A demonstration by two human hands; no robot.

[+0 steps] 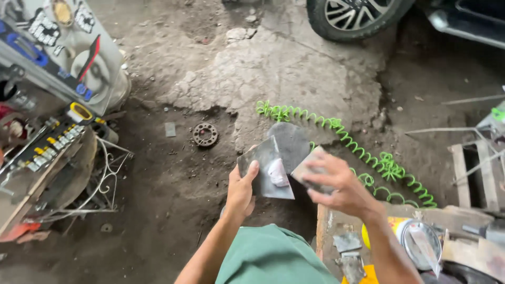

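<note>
Two hands working grey sheet pieces over a dirt workshop floor.

The left hand (241, 190) grips a flat grey metal sheet (263, 167), thumb on its face, held up above the ground. The right hand (336, 183), blurred, seems closed around a smaller grey piece (309, 169) touching the sheet's edge. A green coiled hose (363, 152) lies beyond.

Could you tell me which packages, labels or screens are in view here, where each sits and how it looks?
Sticker-covered panel, upper left: pale curved surface with black, red and yellow decals.
Tin, lower right beside the right hand: round, yellow wrapper, silvery lid.
No screens show.
</note>
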